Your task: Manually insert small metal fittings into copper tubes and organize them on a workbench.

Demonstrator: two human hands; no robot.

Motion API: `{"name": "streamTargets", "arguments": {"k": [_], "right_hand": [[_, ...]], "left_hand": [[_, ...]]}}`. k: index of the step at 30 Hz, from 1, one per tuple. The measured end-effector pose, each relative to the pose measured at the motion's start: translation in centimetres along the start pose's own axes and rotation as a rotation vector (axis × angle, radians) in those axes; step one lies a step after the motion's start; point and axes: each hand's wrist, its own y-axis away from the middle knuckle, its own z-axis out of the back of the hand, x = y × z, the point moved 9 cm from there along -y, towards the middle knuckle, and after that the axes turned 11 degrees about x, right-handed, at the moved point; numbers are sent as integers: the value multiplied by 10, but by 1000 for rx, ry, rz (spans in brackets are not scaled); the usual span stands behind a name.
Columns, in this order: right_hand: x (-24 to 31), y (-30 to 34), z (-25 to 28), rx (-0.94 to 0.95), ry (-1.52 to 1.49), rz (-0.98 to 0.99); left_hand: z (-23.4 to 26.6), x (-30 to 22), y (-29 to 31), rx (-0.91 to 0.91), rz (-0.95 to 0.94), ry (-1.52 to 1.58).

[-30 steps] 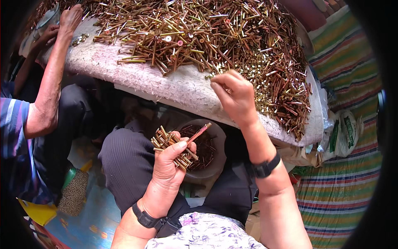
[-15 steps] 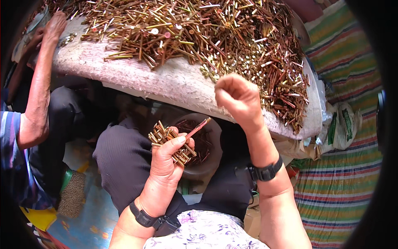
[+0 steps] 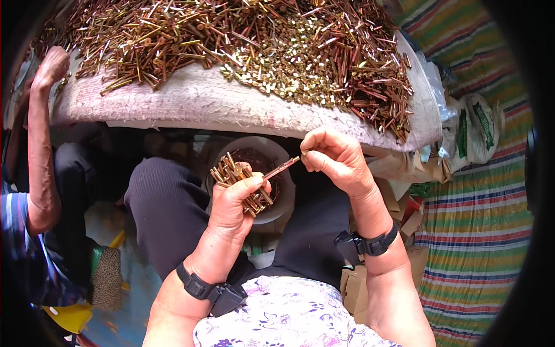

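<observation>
Pale, fuzzy cloth [image 3: 191, 95] covers the worktop, which bears a broad heap of slender coppery metal rods [image 3: 144, 43] and, toward its right side, a patch of small shiny brass-coloured pieces [image 3: 286, 66]. Beyond it on the right hangs or lies a striped sheet [image 3: 480, 243], with a white and green sack [image 3: 480, 124] just beside the worktop. Below the worktop's edge, between the person's knees, sits a round, light basin [image 3: 289, 194] with reddish rods inside, partly hidden by the left hand [image 3: 231, 199]. That hand is closed round a thick bundle of rods [image 3: 228, 170], thumb laid across them, while a single rod [image 3: 281, 168] slants out up and to the right. Its far end comes just beside the fingertips of the right hand [image 3: 338, 162], which is bent inward at the wrist, thumb and forefinger drawn together; whether they pinch something small cannot be made out. Both forearms rise from the lower edge. At far left, a co-worker's hand [image 3: 53, 65] is raised near the worktop.
</observation>
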Motion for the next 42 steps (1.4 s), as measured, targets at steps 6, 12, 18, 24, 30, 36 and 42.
{"name": "streamTargets", "arguments": {"k": [6, 12, 18, 24, 30, 36, 42], "right_hand": [[1, 9, -1, -38, 172, -51], [-1, 8, 2, -54, 255, -36], [-1, 7, 2, -64, 366, -33], [-1, 5, -1, -73, 425, -32], [18, 1, -20, -37, 830, 122], [19, 3, -22, -130, 984, 176], [6, 7, -11, -200, 658, 31]], "left_hand": [[1, 6, -3, -26, 11, -30], [1, 5, -4, -8, 1, -51], [2, 6, -3, -35, 8, -17], [2, 1, -3, -24, -13, -27], [1, -3, 1, -16, -24, -81], [1, -2, 3, -7, -18, -73], [0, -4, 4, 11, -64, -153]]}}
